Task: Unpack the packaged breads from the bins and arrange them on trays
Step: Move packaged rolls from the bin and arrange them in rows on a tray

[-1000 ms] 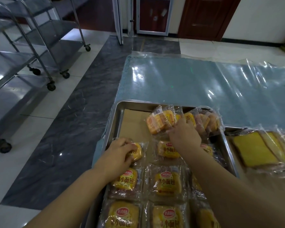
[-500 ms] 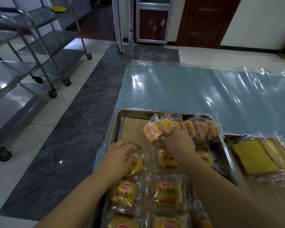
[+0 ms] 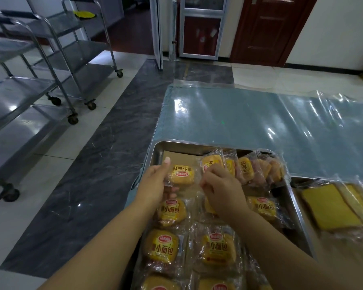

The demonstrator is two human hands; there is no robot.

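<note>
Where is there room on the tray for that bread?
The brown paper in the tray's far left corner is bare, just beyond the packet in the left hand. The blue table past the tray is bare too. The near rows lie wrapper to wrapper, and the right hand grips a bunch at the far right.

1. On my feed the person's body shows as two bare hands: the left hand (image 3: pixel 155 183) and the right hand (image 3: pixel 222 193), skin uncovered from fingertips to wrists.
2. Behind the left hand, the bare left forearm (image 3: pixel 105 237) is uncovered right to the lower edge of my view.
3. Behind the right hand, the bare right forearm (image 3: pixel 281 243) is uncovered likewise.
4. At the left hand's tip I see a short, rounded, plain thumbnail (image 3: pixel 167 161).
5. The right hand's nails are hidden from me.
</note>
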